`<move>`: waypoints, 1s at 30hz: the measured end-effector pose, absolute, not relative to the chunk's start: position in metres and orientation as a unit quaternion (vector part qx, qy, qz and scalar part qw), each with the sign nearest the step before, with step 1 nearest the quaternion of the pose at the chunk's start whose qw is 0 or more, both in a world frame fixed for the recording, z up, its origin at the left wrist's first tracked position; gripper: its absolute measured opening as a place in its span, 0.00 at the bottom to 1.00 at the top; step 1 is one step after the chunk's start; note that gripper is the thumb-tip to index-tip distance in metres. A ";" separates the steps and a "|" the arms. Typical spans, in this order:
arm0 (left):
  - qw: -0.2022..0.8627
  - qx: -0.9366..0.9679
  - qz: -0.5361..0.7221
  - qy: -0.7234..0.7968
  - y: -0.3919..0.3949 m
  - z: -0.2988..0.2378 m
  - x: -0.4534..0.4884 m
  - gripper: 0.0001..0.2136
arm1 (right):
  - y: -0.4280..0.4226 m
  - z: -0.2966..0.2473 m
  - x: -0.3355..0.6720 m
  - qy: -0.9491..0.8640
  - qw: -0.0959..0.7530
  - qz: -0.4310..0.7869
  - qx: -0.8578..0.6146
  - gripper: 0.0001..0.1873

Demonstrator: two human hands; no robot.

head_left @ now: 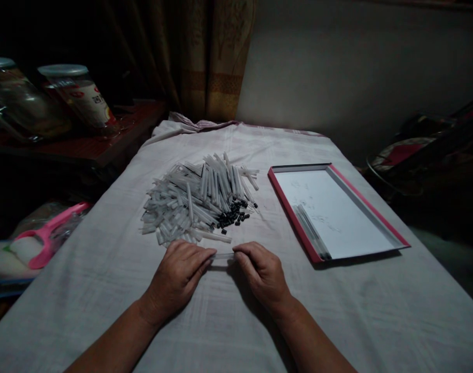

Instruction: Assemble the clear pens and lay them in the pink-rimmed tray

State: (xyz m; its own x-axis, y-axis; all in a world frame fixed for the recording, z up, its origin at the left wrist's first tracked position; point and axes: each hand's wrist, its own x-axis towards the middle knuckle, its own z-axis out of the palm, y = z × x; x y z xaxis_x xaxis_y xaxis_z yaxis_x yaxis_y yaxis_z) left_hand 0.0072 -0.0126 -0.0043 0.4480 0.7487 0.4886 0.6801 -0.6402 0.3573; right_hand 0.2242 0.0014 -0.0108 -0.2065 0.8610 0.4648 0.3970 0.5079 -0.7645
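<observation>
A clear plastic tube (223, 256) lies level between my two hands, just above the cloth. My left hand (182, 269) pinches its left end, while the right end is between the thumb and fingers of my right hand (261, 272). The fingertips cover both ends. Beyond my hands spreads a heap of similar clear tubes (182, 197). Small black caps (232, 215) lie loose at the heap's right front edge. To the right, a shallow red-edged box lid (360, 228) holds several tubes with black ends (312, 233) along its left side.
A pale checked cloth (228, 321) covers the table. At the left, a dark red side table (115, 140) bears a lidded plastic jar (81, 98) and a glass jug (22, 103). A pink plastic handle (45, 238) sits low beside the left edge. Curtains (220, 62) hang behind.
</observation>
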 end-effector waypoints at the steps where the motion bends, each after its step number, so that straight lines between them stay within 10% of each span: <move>1: 0.054 0.849 0.313 0.423 -0.012 -0.004 0.007 0.10 | 0.002 -0.010 0.224 -0.739 0.464 0.247 -0.421 0.07; 30: 0.069 0.842 0.324 0.425 -0.016 -0.004 0.007 0.09 | -0.002 -0.005 0.227 -0.777 0.429 0.217 -0.406 0.09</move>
